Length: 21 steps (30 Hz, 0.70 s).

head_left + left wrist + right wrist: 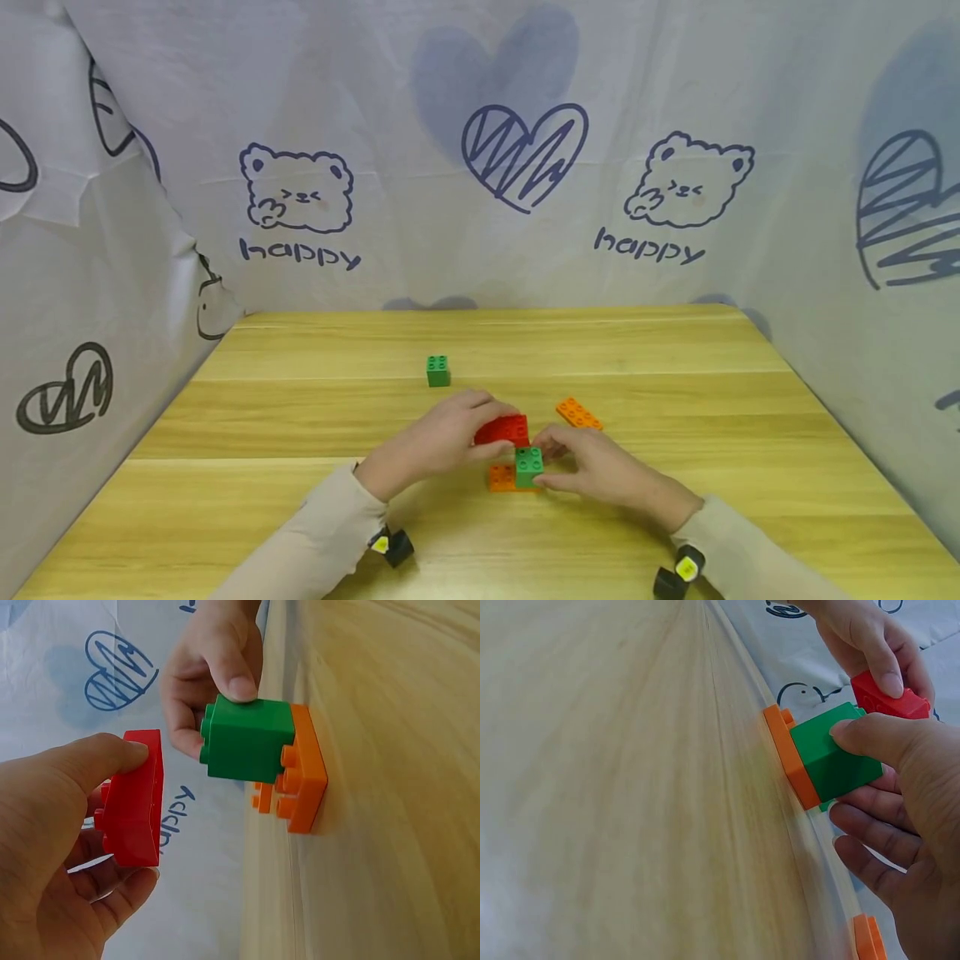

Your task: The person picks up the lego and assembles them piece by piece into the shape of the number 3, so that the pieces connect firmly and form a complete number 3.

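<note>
My left hand holds a red building brick between thumb and fingers, raised off the table with its studs turned toward the palm side in the left wrist view. With thumb and fingers my right hand grips a green building brick. That green brick sits on one end of a flat orange brick, whose other studs show bare to the left. The orange brick lies on the table. In the head view the red brick is just behind and left of the green one.
Farther back on the wooden table stands another green brick. A second flat orange brick lies behind my right hand. Printed cloth hangs along the back and both sides.
</note>
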{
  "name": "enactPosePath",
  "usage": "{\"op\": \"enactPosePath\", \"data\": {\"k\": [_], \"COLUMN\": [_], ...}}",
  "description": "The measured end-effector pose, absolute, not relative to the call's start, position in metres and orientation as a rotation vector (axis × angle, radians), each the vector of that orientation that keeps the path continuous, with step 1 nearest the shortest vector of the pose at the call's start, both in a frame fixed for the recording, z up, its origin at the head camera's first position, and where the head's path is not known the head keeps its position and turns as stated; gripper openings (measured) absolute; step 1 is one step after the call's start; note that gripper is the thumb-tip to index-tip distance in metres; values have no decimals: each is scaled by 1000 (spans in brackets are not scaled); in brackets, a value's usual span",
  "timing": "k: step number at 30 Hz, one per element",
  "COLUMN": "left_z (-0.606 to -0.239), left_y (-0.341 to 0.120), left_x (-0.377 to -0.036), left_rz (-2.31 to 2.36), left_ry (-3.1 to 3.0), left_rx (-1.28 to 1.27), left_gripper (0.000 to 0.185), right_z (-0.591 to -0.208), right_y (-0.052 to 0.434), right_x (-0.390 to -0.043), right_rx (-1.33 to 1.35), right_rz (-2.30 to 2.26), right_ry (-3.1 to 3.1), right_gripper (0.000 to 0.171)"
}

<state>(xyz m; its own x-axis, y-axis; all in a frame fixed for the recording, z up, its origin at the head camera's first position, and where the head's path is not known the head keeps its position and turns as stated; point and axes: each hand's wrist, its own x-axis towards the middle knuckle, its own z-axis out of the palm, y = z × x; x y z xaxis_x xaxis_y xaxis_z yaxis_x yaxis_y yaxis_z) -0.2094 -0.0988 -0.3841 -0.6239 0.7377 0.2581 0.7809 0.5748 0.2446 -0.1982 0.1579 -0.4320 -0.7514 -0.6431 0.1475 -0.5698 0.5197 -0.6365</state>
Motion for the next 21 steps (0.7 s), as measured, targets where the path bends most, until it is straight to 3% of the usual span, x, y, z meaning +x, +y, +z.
{"op": "enactPosePath", "data": {"k": [21], "left_z": [-387], "left_y": [-87], "left_x": [-200], "left_rz": [-476], "left_ry": [-2700], "left_rx": [-1402], "left_gripper": [41], "right_z": [-434], "right_y": [159], "right_x": [-199], "right_rx": [-1090], "right_rz": [-1060], "right_ry": [2660], "right_gripper": [37]}}
